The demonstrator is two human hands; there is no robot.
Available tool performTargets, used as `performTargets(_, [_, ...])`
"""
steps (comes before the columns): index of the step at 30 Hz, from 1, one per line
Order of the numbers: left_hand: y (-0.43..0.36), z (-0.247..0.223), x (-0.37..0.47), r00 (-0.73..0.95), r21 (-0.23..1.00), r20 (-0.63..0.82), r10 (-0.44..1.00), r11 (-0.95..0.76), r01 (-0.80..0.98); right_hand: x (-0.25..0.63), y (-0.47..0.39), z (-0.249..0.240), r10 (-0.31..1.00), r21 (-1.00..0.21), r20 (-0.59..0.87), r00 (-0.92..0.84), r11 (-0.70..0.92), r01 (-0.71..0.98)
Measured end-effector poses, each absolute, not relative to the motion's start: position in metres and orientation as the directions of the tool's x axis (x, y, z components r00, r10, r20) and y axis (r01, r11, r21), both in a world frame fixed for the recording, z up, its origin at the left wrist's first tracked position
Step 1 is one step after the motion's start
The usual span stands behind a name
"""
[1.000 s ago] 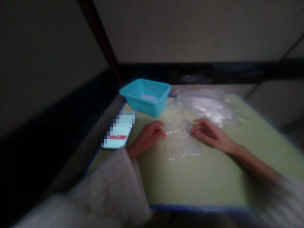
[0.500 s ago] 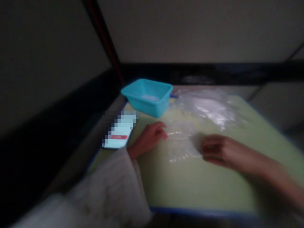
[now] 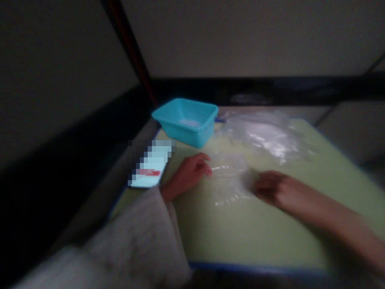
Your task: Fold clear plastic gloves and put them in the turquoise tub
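Note:
A clear plastic bag (image 3: 230, 172) lies flat on the table between my hands, faint and shiny with a crease across it. At its left edge rests my left hand (image 3: 192, 170), fingers bent, with a gap between the upper finger and the lower fingertips. Those tips meet or nearly meet the plastic; I see nothing gripped. By the bag's right edge is my right hand (image 3: 272, 188), knuckles up and fingers curled under. Its fingertips are dark and smeared by motion, so whether they pinch the plastic is hidden.
The pale yellow-green table (image 3: 255, 237) has a blue edge. A turquoise basin (image 3: 185, 128) with something whitish inside stands at the back left. A heap of clear plastic bags (image 3: 267, 136) lies at the back right. A lit phone (image 3: 150, 168), partly pixelated, lies by the left edge.
My right hand has turned slightly and its fingers look more tucked under. My left hand and the bag keep nearly the same place. The view has shifted a little.

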State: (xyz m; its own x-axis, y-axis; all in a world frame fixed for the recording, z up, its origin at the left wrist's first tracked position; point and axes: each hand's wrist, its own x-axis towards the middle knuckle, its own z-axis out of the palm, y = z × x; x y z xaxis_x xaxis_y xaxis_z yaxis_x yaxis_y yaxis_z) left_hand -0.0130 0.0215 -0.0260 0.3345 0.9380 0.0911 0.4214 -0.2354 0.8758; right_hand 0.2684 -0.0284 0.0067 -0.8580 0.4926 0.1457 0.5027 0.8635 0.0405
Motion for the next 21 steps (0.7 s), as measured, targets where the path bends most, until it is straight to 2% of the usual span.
performTargets(7, [0.020, -0.023, -0.014, 0.331, 0.870, 0.092, 0.939, -0.237, 0.432, 0.268, -0.029, 0.001, 0.456, 0.158, 0.128, -0.881, 0.867, 0.472])
performTargets(11, [0.020, -0.022, -0.013, 0.327, 0.874, 0.078, 0.942, -0.223, 0.432, 0.267, -0.029, 0.002, 0.446, 0.181, 0.108, -0.888, 0.870, 0.459])
performTargets(15, [0.021, -0.023, -0.013, 0.330, 0.879, 0.081, 0.941, -0.223, 0.422, 0.265, -0.028, 0.006, 0.439, 0.137, 0.124, -0.890, 0.880, 0.454])
performTargets(21, [0.021, -0.023, -0.013, 0.337, 0.873, 0.081, 0.938, -0.230, 0.431, 0.271, -0.025, 0.011, 0.455, -0.023, 0.202, -0.867, 0.888, 0.460])
